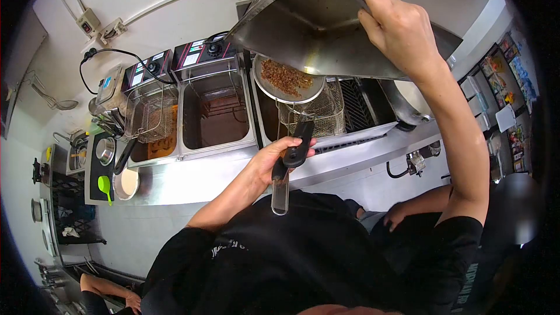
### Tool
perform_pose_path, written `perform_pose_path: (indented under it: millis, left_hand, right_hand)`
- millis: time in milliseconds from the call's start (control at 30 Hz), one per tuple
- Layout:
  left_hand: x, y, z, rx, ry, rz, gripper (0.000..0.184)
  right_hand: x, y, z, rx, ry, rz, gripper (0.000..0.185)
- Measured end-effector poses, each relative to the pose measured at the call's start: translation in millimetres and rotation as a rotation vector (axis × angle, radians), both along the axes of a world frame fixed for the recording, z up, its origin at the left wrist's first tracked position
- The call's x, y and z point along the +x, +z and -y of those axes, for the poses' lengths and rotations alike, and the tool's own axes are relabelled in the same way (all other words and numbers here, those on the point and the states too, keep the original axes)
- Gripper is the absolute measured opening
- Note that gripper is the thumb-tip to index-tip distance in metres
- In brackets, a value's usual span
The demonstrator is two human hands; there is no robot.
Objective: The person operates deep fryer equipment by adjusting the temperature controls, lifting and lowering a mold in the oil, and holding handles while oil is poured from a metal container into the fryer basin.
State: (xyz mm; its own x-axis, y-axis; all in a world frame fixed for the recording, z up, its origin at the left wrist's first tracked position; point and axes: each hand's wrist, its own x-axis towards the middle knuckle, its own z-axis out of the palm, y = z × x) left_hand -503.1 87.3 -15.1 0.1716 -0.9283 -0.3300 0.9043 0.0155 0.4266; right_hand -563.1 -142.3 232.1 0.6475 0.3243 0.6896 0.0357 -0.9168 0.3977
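Observation:
My right hand (402,29) is closed on the upper edge of a large steel fryer tank (344,35), tilted with its lower corner over a round strainer (280,97). Brown fried crumbs (286,77) lie in the strainer, and a thin yellowish streak of oil (312,64) shows at the tank's lip. My left hand (271,160) is wrapped round black handles (298,146) in front of my chest; one seems to belong to the strainer. A metal loop end (280,198) sticks out below. Under the strainer sits a wire fry basket (318,116), partly hidden.
To the left is an open fryer well (216,111) with dark oil; another holds a wire basket (153,119). A white bowl (126,184) and green scoop (105,186) stand on the counter. A co-worker's hand (396,216) is at right, another person's arm (111,290) lower left.

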Motion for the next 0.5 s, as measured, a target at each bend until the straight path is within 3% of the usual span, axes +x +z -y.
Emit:
perform_pose_path:
  millis: [500]
  left_hand:
    - [-4.6, 0.7, 0.9, 0.026, 0.019, -0.041, 0.043]
  right_hand:
    - [-10.9, -1.3, 7.3, 0.006, -0.004, 0.028, 0.021]
